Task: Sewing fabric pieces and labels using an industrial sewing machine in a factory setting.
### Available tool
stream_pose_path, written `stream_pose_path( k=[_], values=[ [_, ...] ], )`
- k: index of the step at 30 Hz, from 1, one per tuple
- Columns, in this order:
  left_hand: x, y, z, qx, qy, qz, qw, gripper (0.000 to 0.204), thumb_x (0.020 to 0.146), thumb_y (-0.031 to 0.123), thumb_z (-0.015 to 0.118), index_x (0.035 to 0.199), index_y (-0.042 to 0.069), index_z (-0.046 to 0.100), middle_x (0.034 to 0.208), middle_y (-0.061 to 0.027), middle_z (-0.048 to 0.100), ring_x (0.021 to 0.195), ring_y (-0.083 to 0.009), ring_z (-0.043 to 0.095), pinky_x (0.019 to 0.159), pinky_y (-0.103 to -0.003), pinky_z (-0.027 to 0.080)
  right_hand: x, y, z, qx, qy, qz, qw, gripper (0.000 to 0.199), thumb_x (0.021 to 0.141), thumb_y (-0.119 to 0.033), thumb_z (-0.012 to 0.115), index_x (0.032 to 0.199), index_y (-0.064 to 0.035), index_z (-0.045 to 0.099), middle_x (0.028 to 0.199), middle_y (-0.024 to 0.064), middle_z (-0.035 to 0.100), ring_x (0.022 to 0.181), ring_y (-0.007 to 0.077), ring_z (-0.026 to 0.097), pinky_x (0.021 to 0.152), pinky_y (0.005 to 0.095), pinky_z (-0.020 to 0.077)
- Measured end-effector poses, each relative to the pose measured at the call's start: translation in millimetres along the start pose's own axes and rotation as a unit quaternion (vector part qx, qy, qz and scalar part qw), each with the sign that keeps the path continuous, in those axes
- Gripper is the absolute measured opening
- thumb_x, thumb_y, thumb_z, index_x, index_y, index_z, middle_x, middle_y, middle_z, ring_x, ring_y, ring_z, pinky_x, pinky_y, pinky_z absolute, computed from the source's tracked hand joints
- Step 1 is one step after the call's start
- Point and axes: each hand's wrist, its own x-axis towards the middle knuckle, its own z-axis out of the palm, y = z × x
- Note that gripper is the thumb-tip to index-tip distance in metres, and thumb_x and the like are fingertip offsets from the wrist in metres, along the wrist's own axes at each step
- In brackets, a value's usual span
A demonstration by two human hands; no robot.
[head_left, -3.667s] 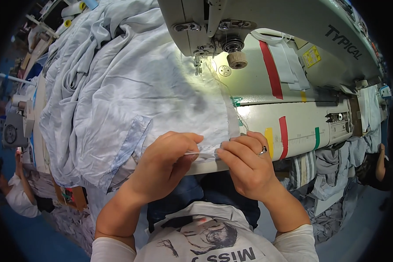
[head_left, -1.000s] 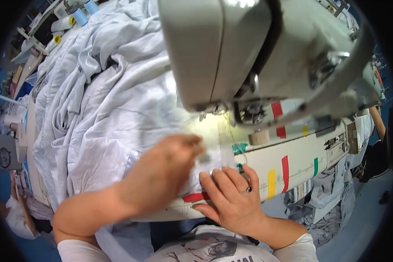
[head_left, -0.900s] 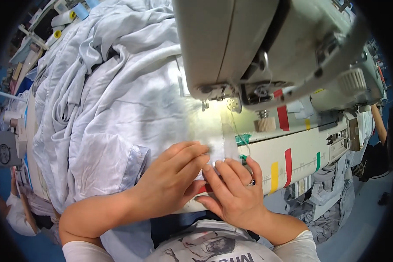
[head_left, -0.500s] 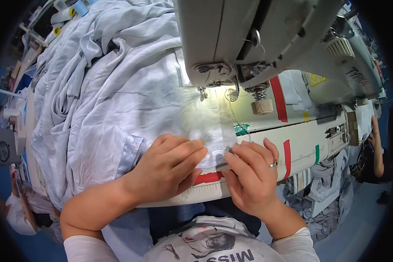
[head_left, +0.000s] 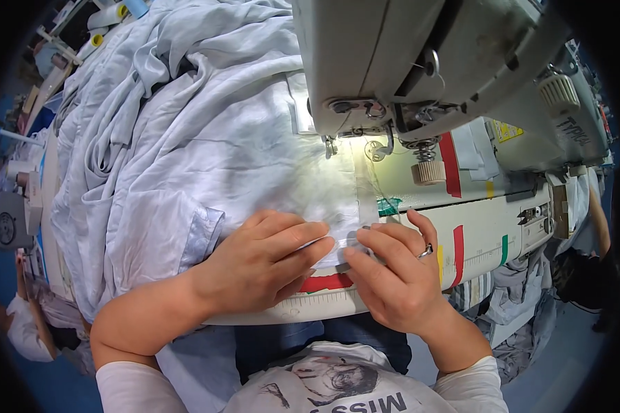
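Note:
A large pale grey-white cloth (head_left: pixel 255 172) spreads over the sewing machine bed, its hemmed near edge between my hands. My left hand (head_left: pixel 265 258) is closed on the cloth just left of that hem, fingertips pressed together and thumb mostly tucked underneath. At the near right corner of the cloth, my right hand (head_left: pixel 399 272) pinches the edge between thumb and index finger, the other fingers curved and a ring on one. Beyond the hands, the presser foot (head_left: pixel 331 146) of the sewing machine (head_left: pixel 358 55) stands over the lit cloth. A loose thread runs toward my right hand.
Heaped cloth folds fill the left side. Red tape (head_left: pixel 459 255) and green tape (head_left: pixel 505 249) mark the machine bed. A tension knob (head_left: pixel 428 173) juts from the machine. Thread cones (head_left: pixel 107 17) stand at the far left. More garments (head_left: pixel 510 289) hang below right; other people sit at both sides.
My right thumb and index finger have moved left and closer to my left fingertips, along the cloth's near edge. The whole view has shifted slightly; the machine appears farther right.

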Motion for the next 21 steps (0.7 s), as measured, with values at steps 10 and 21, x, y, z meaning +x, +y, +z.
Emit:
stream_pose_path(
  k=[10,21],
  values=[
    [-5,2,-2,-0.013,-0.069,-0.002,0.998,0.060,0.083,0.026,0.071,0.134,0.004,0.049,0.140,-0.0105,0.049,0.134,-0.0260,0.044,0.106,-0.045,0.037,-3,-7,4,-0.040,-0.048,0.025,0.998,0.043,0.072,-0.020,0.076,0.112,-0.0069,0.068,0.116,0.0073,0.064,0.108,0.0259,0.057,0.107,0.0536,0.0289],
    [17,-24,-13,-0.027,-0.081,0.013,0.996,0.053,0.084,0.027,0.067,0.130,0.003,0.053,0.137,-0.0125,0.052,0.127,-0.0319,0.049,0.104,-0.048,0.037,12,6,4,-0.048,-0.057,0.020,0.997,0.047,0.071,-0.020,0.077,0.114,-0.0038,0.067,0.118,0.0072,0.063,0.110,0.0242,0.059,0.103,0.0502,0.0354]
  ],
)
